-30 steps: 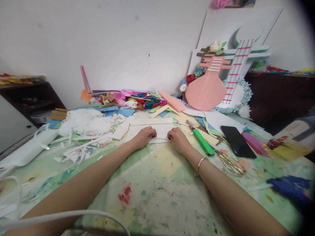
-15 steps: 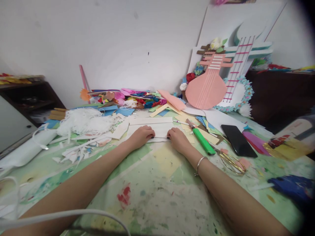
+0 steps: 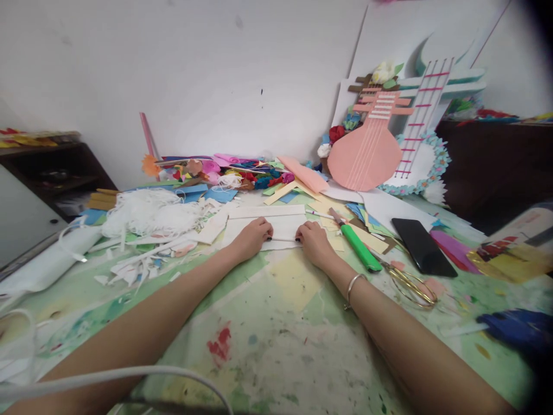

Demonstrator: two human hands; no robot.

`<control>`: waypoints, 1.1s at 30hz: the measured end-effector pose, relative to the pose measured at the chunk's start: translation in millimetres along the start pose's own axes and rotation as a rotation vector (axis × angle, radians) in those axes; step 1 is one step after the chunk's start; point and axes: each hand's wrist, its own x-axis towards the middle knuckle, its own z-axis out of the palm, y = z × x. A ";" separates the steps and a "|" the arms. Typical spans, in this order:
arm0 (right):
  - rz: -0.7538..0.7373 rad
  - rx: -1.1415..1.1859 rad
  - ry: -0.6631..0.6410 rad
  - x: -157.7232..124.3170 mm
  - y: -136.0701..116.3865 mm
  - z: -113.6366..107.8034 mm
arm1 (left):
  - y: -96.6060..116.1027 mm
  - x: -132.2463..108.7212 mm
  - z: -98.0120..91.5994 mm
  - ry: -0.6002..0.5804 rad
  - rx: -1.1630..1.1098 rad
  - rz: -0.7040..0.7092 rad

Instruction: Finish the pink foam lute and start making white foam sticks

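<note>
White paper (image 3: 283, 226) lies in the middle of the stained table, with a folded strip (image 3: 268, 211) along its far side. My left hand (image 3: 254, 237) pinches the near edge of this paper with curled fingers. A short gap to the right, my right hand (image 3: 313, 242) grips the same edge, its thumb and fingers pressed together. A silver bracelet (image 3: 351, 291) circles my right wrist. Just right of that hand lies a green-handled cutter (image 3: 360, 248), with gold scissors (image 3: 410, 283) beyond it. The fingertips partly hide the paper's edge.
White string (image 3: 151, 210) and paper scraps (image 3: 138, 271) are heaped at the left. A black phone (image 3: 423, 246) and a blue glue gun (image 3: 516, 331) lie at the right. Paper instruments (image 3: 367, 150) lean on the wall. A white cable (image 3: 173, 370) crosses the near left.
Both hands have moved slightly toward the far side of the paper, still gripping it. The near flap shows a little more below the fingers. The view has shifted slightly.
</note>
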 end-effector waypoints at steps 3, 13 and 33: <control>-0.004 0.002 -0.005 0.6 0.1 -0.1 | -1.3 3.3 0.3 -0.030 0.016 -0.018; -0.061 -0.039 0.014 -1.4 -0.8 -3.4 | 4.2 4.5 -3.4 -0.042 0.048 -0.027; -0.167 -0.078 0.043 -6.7 -6.3 -10.3 | 6.4 -2.8 -2.9 -0.005 0.032 0.141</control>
